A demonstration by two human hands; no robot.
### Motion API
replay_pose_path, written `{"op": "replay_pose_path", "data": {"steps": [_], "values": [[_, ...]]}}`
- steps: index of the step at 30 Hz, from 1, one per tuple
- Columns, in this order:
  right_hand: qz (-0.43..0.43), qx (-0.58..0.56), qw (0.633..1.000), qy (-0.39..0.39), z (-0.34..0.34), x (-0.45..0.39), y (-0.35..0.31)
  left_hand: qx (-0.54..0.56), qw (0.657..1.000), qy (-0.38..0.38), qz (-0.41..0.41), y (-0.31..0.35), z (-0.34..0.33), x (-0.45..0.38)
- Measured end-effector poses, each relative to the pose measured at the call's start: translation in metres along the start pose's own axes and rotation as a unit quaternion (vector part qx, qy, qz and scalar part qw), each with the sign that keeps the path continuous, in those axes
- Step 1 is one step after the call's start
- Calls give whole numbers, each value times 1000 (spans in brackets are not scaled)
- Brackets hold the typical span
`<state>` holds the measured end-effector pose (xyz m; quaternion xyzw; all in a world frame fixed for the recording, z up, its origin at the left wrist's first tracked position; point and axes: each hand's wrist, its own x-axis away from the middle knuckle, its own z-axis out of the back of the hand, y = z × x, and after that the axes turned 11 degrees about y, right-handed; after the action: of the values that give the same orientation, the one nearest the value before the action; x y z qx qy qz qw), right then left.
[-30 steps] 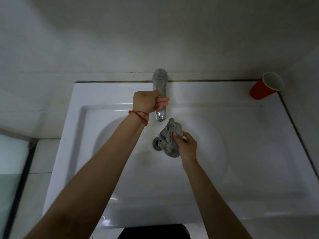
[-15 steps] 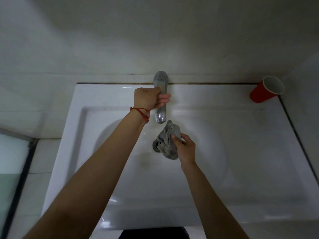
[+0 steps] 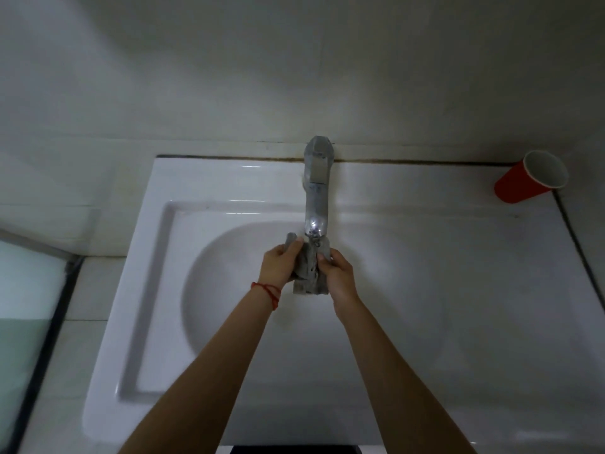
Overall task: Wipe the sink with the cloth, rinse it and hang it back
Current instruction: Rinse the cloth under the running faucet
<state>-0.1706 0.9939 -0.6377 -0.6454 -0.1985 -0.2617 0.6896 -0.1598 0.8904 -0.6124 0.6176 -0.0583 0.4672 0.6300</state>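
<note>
A grey cloth (image 3: 309, 273) hangs bunched under the spout of the chrome tap (image 3: 317, 191), over the bowl of the white sink (image 3: 157, 290). My left hand (image 3: 280, 265) grips the cloth's left side, a red string on its wrist. My right hand (image 3: 339, 273) grips its right side. Water seems to glint at the spout onto the cloth. The drain is hidden behind the cloth and hands.
A red paper cup (image 3: 530, 178) lies tilted on the sink's back right corner by the side wall. A tiled wall rises right behind the tap. A glass panel with a dark frame (image 3: 29, 306) stands to the left.
My left hand has let go of the tap handle and come down to take the cloth. The cloth has moved up under the spout, now held by both hands.
</note>
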Motion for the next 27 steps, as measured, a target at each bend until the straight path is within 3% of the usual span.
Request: {"op": "replay_pose_path", "data": {"steps": [5, 8, 12, 14, 16, 18, 21, 24, 27], "values": [[44, 12, 998, -43, 12, -8, 0, 8, 1000, -4, -9, 0, -2, -11], [-43, -85, 994, -50, 16, -16, 3, 30, 1000, 9, -1, -4, 4, -18], [-161, -208, 963, -62, 22, -23, 12, 47, 998, 34, -1, -5, 9, -23], [-180, -246, 948, -90, 24, -25, 16, 71, 996, 44, 11, -5, 10, -23], [-160, -220, 959, -79, 22, -23, 17, 103, 992, 67, 33, -7, 12, -26], [-113, -171, 978, -41, 16, -19, 17, 51, 993, 102, 30, -14, 16, -31], [-36, -90, 995, 18, 5, -15, 16, -152, 980, 118, -47, -24, 16, -29], [23, 1, 998, 52, -3, -11, 10, -198, 960, 45, -195, -31, 8, -18], [25, 9, 998, 54, -6, -7, 7, -140, 969, -73, -190, -34, -1, -10]]}}
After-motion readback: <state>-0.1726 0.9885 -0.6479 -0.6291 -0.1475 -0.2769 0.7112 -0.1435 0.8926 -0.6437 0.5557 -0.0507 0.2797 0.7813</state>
